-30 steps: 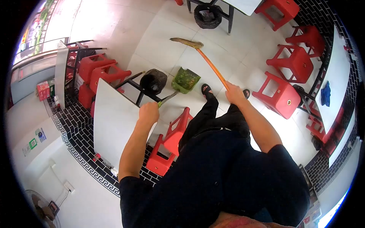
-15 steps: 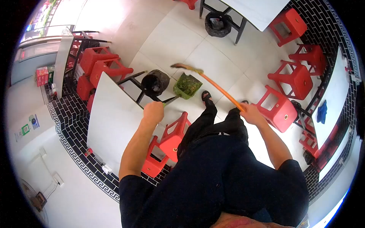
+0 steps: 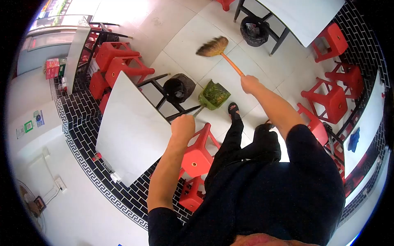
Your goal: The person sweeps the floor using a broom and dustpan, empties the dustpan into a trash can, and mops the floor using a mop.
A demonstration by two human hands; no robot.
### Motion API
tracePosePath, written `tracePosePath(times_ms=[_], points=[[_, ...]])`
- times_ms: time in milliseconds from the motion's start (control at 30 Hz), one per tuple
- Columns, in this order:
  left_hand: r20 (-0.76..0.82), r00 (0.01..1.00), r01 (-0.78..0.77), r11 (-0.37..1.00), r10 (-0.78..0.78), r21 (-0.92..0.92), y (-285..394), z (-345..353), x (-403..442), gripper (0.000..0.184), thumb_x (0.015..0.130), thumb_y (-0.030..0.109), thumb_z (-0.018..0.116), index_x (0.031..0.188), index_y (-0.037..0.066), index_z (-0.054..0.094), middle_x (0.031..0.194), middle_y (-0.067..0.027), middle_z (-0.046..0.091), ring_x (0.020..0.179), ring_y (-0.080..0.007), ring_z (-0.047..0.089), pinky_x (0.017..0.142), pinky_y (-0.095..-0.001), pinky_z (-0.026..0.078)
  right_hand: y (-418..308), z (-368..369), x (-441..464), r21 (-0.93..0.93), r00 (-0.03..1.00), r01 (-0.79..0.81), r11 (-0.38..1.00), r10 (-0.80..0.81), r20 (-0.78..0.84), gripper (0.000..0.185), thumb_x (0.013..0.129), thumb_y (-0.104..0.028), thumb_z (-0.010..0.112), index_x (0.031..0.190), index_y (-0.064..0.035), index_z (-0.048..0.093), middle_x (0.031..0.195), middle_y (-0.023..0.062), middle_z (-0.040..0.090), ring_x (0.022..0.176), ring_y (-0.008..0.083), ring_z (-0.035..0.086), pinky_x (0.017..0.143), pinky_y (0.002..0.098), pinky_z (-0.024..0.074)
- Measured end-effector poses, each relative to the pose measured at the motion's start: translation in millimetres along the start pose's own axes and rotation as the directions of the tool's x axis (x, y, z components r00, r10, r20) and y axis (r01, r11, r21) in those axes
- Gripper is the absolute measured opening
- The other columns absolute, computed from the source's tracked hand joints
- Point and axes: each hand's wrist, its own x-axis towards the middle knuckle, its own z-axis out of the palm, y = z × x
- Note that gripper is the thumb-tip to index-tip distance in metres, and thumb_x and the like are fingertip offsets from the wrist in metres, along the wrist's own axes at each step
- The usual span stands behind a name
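Note:
My right hand (image 3: pixel 251 83) is closed round the orange handle of a broom (image 3: pixel 214 46). The broom's brown bristle head points to the left above the floor; I cannot tell whether it touches the tiles. My left hand (image 3: pixel 183 126) grips the handle of a green dustpan (image 3: pixel 214 95), its fingers mostly hidden behind the back of the hand. The dustpan lies in front of my feet, its tray facing up with dark green stains or bits inside. A black-lined bin (image 3: pixel 179 88) stands just left of the dustpan.
White tables stand at left (image 3: pixel 127 135), upper right (image 3: pixel 303 16) and right (image 3: pixel 363 131). Red stools (image 3: pixel 198 158) crowd beside my left arm, with more red stools (image 3: pixel 328 100) at right. Another black-lined bin (image 3: pixel 254 31) sits under the upper table. Pale floor tiles (image 3: pixel 184 30) stretch ahead.
My right hand has moved forward and up with the broom, whose head swung away from the dustpan and turned broadside. The dustpan and left hand sit slightly further right in view.

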Motion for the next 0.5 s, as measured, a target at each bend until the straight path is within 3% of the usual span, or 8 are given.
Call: tracePosePath(times_ms=[200, 300, 333, 367, 467, 500], points=[[0.001, 1.000, 0.005, 1.000, -0.005, -0.023, -16.2, -3.2, -3.9, 0.012, 0.081, 0.010, 0.063, 0.081, 0.004, 0.073, 0.087, -0.0201, 0.073, 0.081, -0.0364, 0.073, 0.071, -0.0460, 0.059, 27.6, 22.9, -125.5, -0.048, 0.998, 0.017, 0.999, -0.014, 0.062, 0.021, 0.089, -0.011, 0.056, 0.105, 0.0012, 0.061, 0.091, 0.0229, 0.072, 0.080, 0.0397, 0.070, 0.069, 0.0521, 0.0564], [0.061, 0.998, 0.022, 0.999, -0.024, 0.023, -17.4, -2.1, -4.9, 0.016, 0.084, 0.009, 0.062, 0.088, 0.005, 0.076, 0.091, -0.0176, 0.075, 0.086, -0.0345, 0.075, 0.076, -0.0430, 0.060, 48.4, 27.9, -193.3, 0.077, 0.994, 0.094, 0.993, -0.098, 0.054, 0.033, 0.084, -0.013, 0.060, 0.114, 0.0004, 0.064, 0.087, 0.0225, 0.071, 0.072, 0.0360, 0.070, 0.064, 0.0490, 0.0558], [0.072, 0.997, 0.027, 0.999, -0.029, 0.025, -16.8, -0.5, -9.5, 0.016, 0.084, 0.009, 0.062, 0.088, 0.004, 0.077, 0.091, -0.0179, 0.075, 0.086, -0.0347, 0.075, 0.076, -0.0433, 0.060, 37.1, -6.5, -230.3, 0.388, 0.979, -0.179, 0.904, 0.127, 0.157, 0.040, 0.083, -0.014, 0.062, 0.120, -0.0017, 0.064, 0.086, 0.0210, 0.071, 0.072, 0.0340, 0.070, 0.065, 0.0470, 0.0556], [0.089, 0.995, 0.034, 0.999, -0.034, 0.010, -18.5, 3.6, -14.4, 0.016, 0.084, 0.009, 0.062, 0.088, 0.004, 0.077, 0.091, -0.0179, 0.075, 0.086, -0.0347, 0.075, 0.076, -0.0433, 0.060, 28.7, -23.6, -255.1, 0.616, 0.901, -0.433, 0.658, 0.304, 0.309, 0.047, 0.081, -0.015, 0.064, 0.126, -0.0037, 0.065, 0.086, 0.0195, 0.071, 0.071, 0.0320, 0.070, 0.065, 0.0450, 0.0554], [0.034, 0.999, 0.001, 1.000, -0.001, 0.007, -20.4, 6.4, -20.5, 0.011, 0.081, 0.009, 0.063, 0.085, 0.005, 0.073, 0.088, -0.0192, 0.073, 0.084, -0.0374, 0.073, 0.073, -0.0472, 0.059, 39.0, -6.6, -309.3, 0.642, 0.923, -0.385, 0.664, 0.286, 0.258, 0.054, 0.080, -0.018, 0.066, 0.133, -0.0080, 0.064, 0.087, 0.0167, 0.071, 0.077, 0.0281, 0.069, 0.071, 0.0428, 0.0550], [0.043, 0.999, -0.001, 1.000, 0.001, 0.017, -19.3, 4.1, -23.3, 0.013, 0.082, 0.009, 0.063, 0.086, 0.004, 0.075, 0.089, -0.0189, 0.074, 0.084, -0.0363, 0.074, 0.074, -0.0456, 0.059, 40.4, 10.0, -316.7, 0.635, 0.951, -0.301, 0.712, 0.277, 0.140, 0.052, 0.081, -0.016, 0.063, 0.133, -0.0084, 0.063, 0.095, 0.0196, 0.072, 0.087, 0.0330, 0.070, 0.079, 0.0450, 0.0542]])
